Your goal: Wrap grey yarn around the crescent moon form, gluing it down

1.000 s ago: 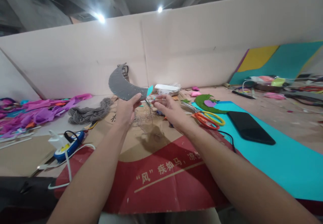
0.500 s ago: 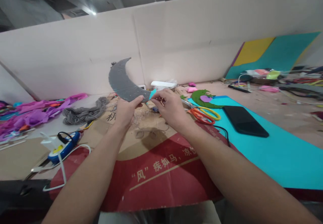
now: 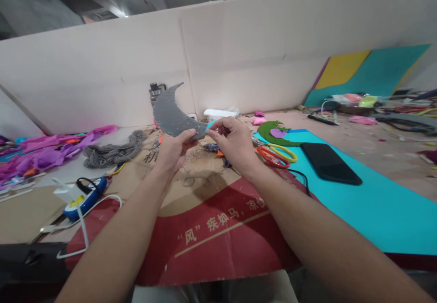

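Observation:
A grey crescent-shaped piece (image 3: pixel 172 112), which looks wrapped in yarn, is raised over the cardboard sheet (image 3: pixel 205 184). My left hand (image 3: pixel 175 148) grips its lower edge, thumb on top. At the crescent's right tip, the fingers of my right hand (image 3: pixel 234 141) pinch together beside a small bit of turquoise (image 3: pixel 209 124). What exactly lies between those fingertips is hidden. A loose grey strand (image 3: pixel 191 178) lies on the cardboard below. Scissors (image 3: pixel 276 153) with orange and yellow handles rest just right of my right wrist.
A black phone (image 3: pixel 329 164) lies on a turquoise sheet (image 3: pixel 382 207) at right, near a green felt crescent (image 3: pixel 273 132). At left are a grey yarn skein (image 3: pixel 114 150), purple scraps (image 3: pixel 51 157) and a blue power strip (image 3: pixel 85 198) with white cables. A white partition (image 3: pixel 239 57) stands behind.
The crescent has tilted and shifted slightly right and down, uncovering more of a dark bottle-like object behind it. Both hands keep their places at its lower end.

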The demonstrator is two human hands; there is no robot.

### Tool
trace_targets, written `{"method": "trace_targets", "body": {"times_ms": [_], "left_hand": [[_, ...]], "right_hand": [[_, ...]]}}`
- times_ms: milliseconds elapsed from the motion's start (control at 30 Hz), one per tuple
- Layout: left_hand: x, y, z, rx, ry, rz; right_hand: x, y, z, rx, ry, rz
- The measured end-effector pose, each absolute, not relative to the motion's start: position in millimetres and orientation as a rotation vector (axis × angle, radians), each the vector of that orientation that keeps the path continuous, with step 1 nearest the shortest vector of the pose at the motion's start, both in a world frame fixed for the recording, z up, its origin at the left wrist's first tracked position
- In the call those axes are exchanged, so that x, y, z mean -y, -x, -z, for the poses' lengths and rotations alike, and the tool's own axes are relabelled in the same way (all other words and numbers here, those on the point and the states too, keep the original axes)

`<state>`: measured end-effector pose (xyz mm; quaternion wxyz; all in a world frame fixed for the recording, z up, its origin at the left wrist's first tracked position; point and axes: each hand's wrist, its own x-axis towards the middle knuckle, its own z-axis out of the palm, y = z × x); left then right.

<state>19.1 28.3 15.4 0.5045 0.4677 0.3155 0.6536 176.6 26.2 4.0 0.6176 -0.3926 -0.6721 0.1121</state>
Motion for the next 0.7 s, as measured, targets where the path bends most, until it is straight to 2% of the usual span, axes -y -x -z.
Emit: {"method": "trace_targets", "body": {"times_ms": [700], "left_hand": [[-18, -38, -16, -0.807, -1.003, -1.556]], "right_hand": [[-22, -175, -8, 1.558, 0.864, -0.217]]}}
